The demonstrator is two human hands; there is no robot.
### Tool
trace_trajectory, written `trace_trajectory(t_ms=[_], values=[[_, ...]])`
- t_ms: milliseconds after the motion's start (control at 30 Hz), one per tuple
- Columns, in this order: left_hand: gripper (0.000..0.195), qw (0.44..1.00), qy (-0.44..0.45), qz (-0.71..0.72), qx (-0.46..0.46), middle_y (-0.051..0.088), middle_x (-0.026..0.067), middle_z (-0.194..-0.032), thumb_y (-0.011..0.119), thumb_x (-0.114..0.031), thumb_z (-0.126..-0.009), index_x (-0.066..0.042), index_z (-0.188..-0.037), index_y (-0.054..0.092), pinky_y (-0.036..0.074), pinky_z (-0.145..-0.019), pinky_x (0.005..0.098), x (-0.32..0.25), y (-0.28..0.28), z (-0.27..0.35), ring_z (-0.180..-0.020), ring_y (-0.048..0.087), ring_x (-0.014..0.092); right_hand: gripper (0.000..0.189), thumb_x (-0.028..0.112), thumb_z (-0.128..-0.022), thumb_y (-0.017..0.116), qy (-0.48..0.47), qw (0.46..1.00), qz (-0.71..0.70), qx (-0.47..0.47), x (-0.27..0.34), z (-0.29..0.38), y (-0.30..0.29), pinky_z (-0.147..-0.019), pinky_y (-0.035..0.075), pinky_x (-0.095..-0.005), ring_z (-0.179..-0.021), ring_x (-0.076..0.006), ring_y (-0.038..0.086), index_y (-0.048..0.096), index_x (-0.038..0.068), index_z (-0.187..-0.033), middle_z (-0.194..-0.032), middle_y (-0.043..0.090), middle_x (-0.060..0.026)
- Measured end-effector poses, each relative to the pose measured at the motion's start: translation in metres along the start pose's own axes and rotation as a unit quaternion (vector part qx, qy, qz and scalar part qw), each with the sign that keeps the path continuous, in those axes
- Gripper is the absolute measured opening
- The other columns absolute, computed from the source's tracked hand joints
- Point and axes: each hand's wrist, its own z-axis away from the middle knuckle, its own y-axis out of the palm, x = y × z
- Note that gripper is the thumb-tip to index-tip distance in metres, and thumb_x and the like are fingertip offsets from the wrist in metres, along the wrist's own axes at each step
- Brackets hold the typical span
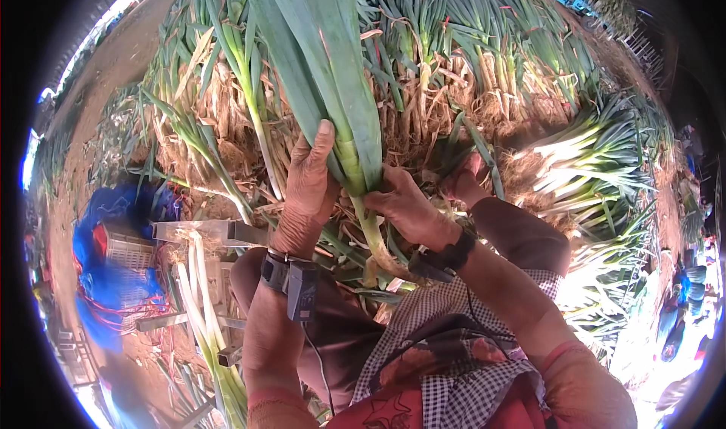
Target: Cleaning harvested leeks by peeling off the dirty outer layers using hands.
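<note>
A large green onion [356,145] stands tilted in front of me, its broad leaves rising toward the top of the picture. My left hand [311,182] grips it at the base of the leaves, thumb pointing up along them. Slightly lower on the other side, my right hand [409,209] pinches the stalk where the leaf sheaths begin. Below the fingers, the brownish lower stalk [375,242] bends down to the right over my lap. Pale, clean green onions [199,293] with roots lie left of my left forearm, across a metal frame [193,231].
Upright bundles of untrimmed green onions [420,49] with dry husks form a row ahead. Whiter onions [584,162] are piled at the right. Blue netting [96,259] and a plastic crate [129,247] sit at the left. A checked apron [482,395] covers my lap.
</note>
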Motion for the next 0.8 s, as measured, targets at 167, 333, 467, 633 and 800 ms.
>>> trace_trajectory(t_ms=[167,333,467,633,800], values=[[0.052,1.000,-0.002,-0.013,-0.005,0.059,0.0096,-0.120,0.062,-0.037,-0.094,-0.005,-0.133,0.047,0.050,-0.093,0.0424,0.007,0.001,-0.002,-0.107,0.059,0.024,0.025,-0.004,-0.078,0.057,0.000,0.999,-0.025,-0.032,0.000,-0.004,-0.004,-0.061,0.046,-0.0244,-0.071,-0.0093,0.058,0.062,-0.009,-0.102,-0.084,0.063,-0.0027],[0.054,0.995,-0.060,0.032,0.076,0.059,0.0107,-0.121,0.057,-0.043,-0.095,-0.005,-0.132,0.047,0.051,-0.091,0.0398,0.016,-0.017,-0.005,-0.105,0.060,0.024,0.021,-0.004,-0.078,0.055,0.096,0.984,-0.147,-0.029,-0.018,-0.009,-0.014,-0.059,0.048,-0.0274,-0.067,-0.0130,0.060,0.065,-0.007,-0.096,-0.081,0.066,-0.0063],[0.048,0.986,-0.015,0.149,0.078,0.061,0.0099,-0.103,0.064,-0.037,-0.092,-0.002,-0.122,0.053,0.052,-0.078,0.0329,-0.006,-0.012,-0.009,-0.090,0.061,0.020,0.022,0.002,-0.082,0.051,0.091,0.944,0.318,-0.013,-0.099,0.023,-0.032,-0.071,0.054,-0.0400,-0.073,-0.0318,0.068,0.066,-0.001,-0.098,-0.085,0.070,-0.0165],[0.049,0.979,0.027,0.129,0.157,0.062,0.0094,-0.101,0.061,-0.040,-0.093,-0.001,-0.121,0.053,0.054,-0.080,0.0363,-0.025,-0.030,-0.037,-0.088,0.062,0.021,0.027,0.012,-0.084,0.056,0.093,0.790,0.601,0.074,-0.232,0.133,-0.143,-0.075,0.050,-0.0467,-0.093,-0.0390,0.065,0.063,-0.001,-0.107,-0.100,0.066,-0.0224],[0.054,0.997,0.051,0.040,0.040,0.061,0.0119,-0.106,0.053,-0.047,-0.096,-0.003,-0.127,0.049,0.055,-0.088,0.0494,-0.024,-0.030,-0.023,-0.090,0.065,0.027,0.022,0.014,-0.086,0.066,-0.007,0.949,0.308,-0.064,-0.099,0.056,-0.097,-0.068,0.049,-0.0362,-0.076,-0.0235,0.061,0.060,0.003,-0.104,-0.088,0.063,-0.0097]])
